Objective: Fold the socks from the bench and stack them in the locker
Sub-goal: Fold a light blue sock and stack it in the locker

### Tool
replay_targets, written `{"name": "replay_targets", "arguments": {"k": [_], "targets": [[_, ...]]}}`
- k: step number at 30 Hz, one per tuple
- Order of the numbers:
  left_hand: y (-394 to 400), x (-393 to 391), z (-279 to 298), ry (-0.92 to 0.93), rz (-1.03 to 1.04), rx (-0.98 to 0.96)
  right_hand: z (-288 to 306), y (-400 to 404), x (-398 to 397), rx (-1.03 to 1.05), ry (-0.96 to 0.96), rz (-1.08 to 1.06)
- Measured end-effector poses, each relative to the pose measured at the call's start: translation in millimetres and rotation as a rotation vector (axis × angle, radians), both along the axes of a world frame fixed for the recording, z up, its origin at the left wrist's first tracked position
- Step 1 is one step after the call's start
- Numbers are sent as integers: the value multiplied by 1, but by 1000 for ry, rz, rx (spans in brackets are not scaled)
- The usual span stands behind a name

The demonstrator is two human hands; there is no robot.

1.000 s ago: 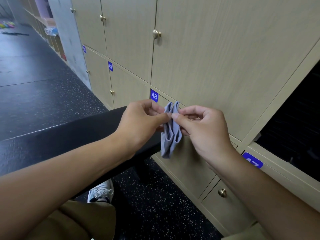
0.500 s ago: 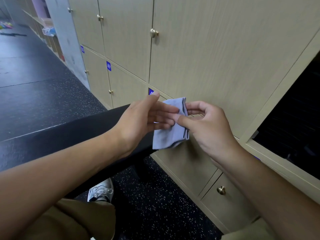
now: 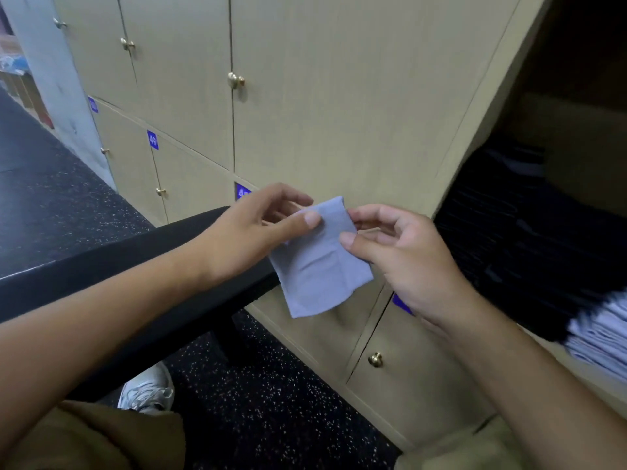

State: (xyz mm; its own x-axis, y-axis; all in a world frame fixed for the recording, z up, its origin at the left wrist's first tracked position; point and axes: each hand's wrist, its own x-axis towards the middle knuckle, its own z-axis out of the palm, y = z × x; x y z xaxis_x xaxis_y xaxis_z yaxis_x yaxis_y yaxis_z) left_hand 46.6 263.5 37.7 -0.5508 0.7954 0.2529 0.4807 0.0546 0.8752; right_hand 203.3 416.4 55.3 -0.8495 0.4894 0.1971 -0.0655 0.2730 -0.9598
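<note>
Beige locker doors [image 3: 339, 96] fill the background, above a dark speckled floor [image 3: 271, 401].

**Work item.** One pale blue sock [image 3: 320, 266], folded into a flat panel, hangs in the air in front of the doors, just left of the open locker [image 3: 559, 198] and just beyond the end of the black bench [image 3: 135, 262].

**Hold.** The left hand [image 3: 251, 232] pinches the upper left edge, thumb on the near face, other fingers behind. The right hand [image 3: 403, 256] pinches the upper right edge between thumb and forefinger; its remaining fingers are curled loosely and touch nothing.

**Handling properties (judged).**
- Light: a two-point pinch carries it.
- Soft and limp: the lower part droops and shows shallow creases, so it will not keep its shape unsupported.
- Not fragile; the knit surface should not slip.
- The fold can open if one pinch is released. Take hold across the folded layers near the top edge, or support the panel flat from beneath when moving it.

**Destination.** Inside the locker at right, a pile of pale folded items [image 3: 604, 330] lies beside dark ones [image 3: 509, 225]; both are blurred.

**Markings.** A blue number plate [image 3: 152, 140] on a far left door reads "49". Another plate [image 3: 242, 191] is partly hidden by the left hand, a third [image 3: 402, 305] by the right wrist; neither is legible. No brand is visible on the sock.
</note>
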Motion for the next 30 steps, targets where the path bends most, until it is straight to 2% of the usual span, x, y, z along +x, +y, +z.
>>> {"name": "replay_targets", "arguments": {"k": [3, 13, 18, 23, 27, 30], "targets": [[9, 14, -1, 16, -114, -56, 6, 6, 21, 19, -24, -41], [61, 77, 12, -100, -140, 149, 26, 38, 86, 56, 13, -201], [88, 95, 24, -133, -128, 216, 33, 51, 115, 1, 46, -265], [121, 115, 39, -138, -122, 265, 38, 63, 133, -176, 140, -335], [148, 133, 50, -177, -166, 249, 35, 75, 141, -207, 226, -462], [167, 146, 56, -196, -179, 240, 32, 84, 148, -138, 258, -651]]}}
